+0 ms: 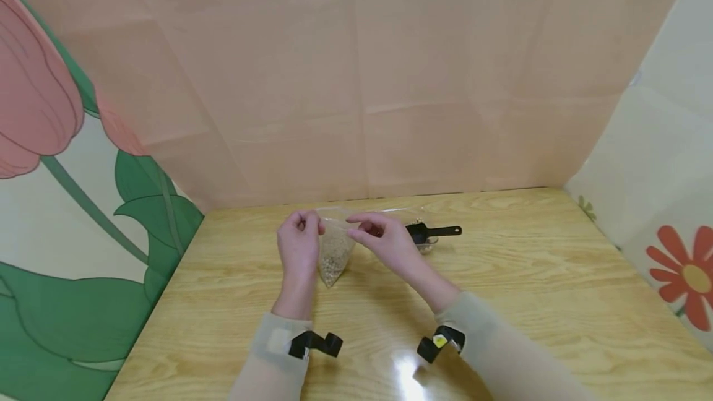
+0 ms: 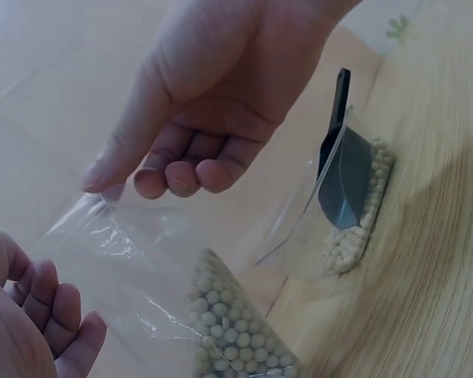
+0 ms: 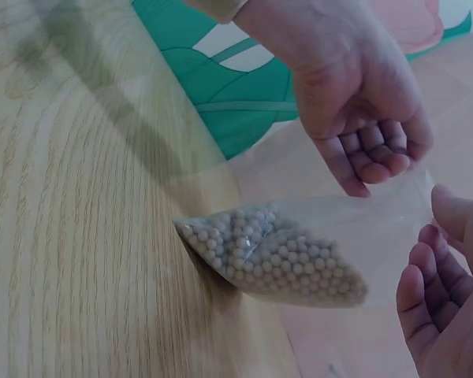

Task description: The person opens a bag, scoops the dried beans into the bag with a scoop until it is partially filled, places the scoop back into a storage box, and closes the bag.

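Observation:
A clear plastic bag partly filled with small round beige beads hangs between my two hands, its pointed corner down close to the wooden table. My left hand pinches the bag's top edge on the left. On the other side, my right hand pinches the upper edge between thumb and forefinger, with the remaining fingers curled loosely below. In the right wrist view the beads are gathered in the lower part of the bag, and the film above them is slack and see-through.
Behind my right hand stands a clear plastic box with more beads at its bottom. A black scoop leans in it, handle sticking out over the rim. A pink-covered wall rises along the table's back edge.

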### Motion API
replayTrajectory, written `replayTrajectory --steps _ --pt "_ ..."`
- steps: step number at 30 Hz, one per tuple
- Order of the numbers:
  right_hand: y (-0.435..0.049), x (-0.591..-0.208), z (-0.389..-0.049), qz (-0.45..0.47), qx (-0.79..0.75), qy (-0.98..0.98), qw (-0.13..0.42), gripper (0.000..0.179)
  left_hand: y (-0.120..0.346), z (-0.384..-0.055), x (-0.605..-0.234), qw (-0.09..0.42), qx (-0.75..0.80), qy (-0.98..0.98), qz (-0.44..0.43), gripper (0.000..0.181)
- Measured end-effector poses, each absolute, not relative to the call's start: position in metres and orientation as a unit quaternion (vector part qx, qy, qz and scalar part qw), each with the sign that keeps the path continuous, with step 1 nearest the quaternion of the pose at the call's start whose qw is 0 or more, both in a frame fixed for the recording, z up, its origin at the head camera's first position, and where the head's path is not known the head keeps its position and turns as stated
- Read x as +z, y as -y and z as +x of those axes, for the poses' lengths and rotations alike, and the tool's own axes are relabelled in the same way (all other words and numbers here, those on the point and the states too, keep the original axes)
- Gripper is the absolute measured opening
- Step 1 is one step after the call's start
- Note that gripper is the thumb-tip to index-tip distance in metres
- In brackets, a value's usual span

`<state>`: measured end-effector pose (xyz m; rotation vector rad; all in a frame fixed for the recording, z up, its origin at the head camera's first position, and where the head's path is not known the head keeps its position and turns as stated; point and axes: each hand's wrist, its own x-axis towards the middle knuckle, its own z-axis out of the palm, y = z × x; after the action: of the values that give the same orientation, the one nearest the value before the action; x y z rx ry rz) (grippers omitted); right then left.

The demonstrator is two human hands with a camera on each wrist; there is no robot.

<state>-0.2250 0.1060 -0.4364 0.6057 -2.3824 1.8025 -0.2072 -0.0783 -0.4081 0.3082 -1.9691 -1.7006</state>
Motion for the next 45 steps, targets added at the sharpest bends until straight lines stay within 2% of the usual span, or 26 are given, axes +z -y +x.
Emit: replayTrajectory --steps 12,24,30,38,45 --pt "-0.094 -0.434 -0.221 0.191 0.603 0.772 0.068 0.008 0.079 -0.205 -0.406 0.239 -0.625 0.736 0.102 0.018" --pt "-0.100 -0.438 -0.221 0.266 0.522 0.797 0.145 0.005 0.092 -0.212 -0.409 0.229 -0.608 0.758 0.059 0.014" --pt "-0.107 -0.439 -0.220 0.309 0.495 0.793 0.172 0.008 0.105 -0.220 -0.408 0.168 -0.609 0.775 0.014 0.029" --pt "-0.118 -0.441 -0.220 0.321 0.514 0.782 0.146 0.013 0.110 -0.237 -0.408 0.054 -0.605 0.791 -0.068 0.038" --pt "-0.126 -0.442 -0.221 0.317 0.531 0.774 0.134 0.012 0.108 -0.247 -0.413 0.015 -0.616 0.784 -0.073 0.039"
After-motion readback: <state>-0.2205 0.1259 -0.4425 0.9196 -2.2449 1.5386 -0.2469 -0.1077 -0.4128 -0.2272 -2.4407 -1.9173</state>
